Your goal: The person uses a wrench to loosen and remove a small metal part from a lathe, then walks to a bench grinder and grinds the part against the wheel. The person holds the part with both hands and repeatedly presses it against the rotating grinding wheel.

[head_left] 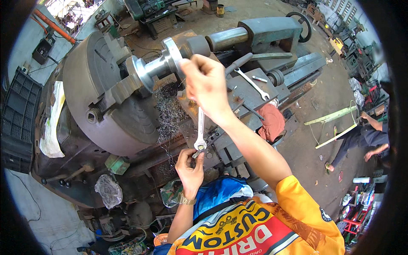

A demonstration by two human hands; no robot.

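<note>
Yellow shirt (307,199) nearest | spanner (201,125) runs near-far, just beyond left hand (189,170) pinching metal piece (197,154) | right hand (205,83) farther, curled, grip: cannot tell

Above your left hand (190,171), the wrench (201,125) looks smooth, glossy metal; left of your right hand (208,87), the shaft (155,66) is polished metal, the shavings (170,111) rough; rightward, the rag (272,121) matt cloth.
</note>
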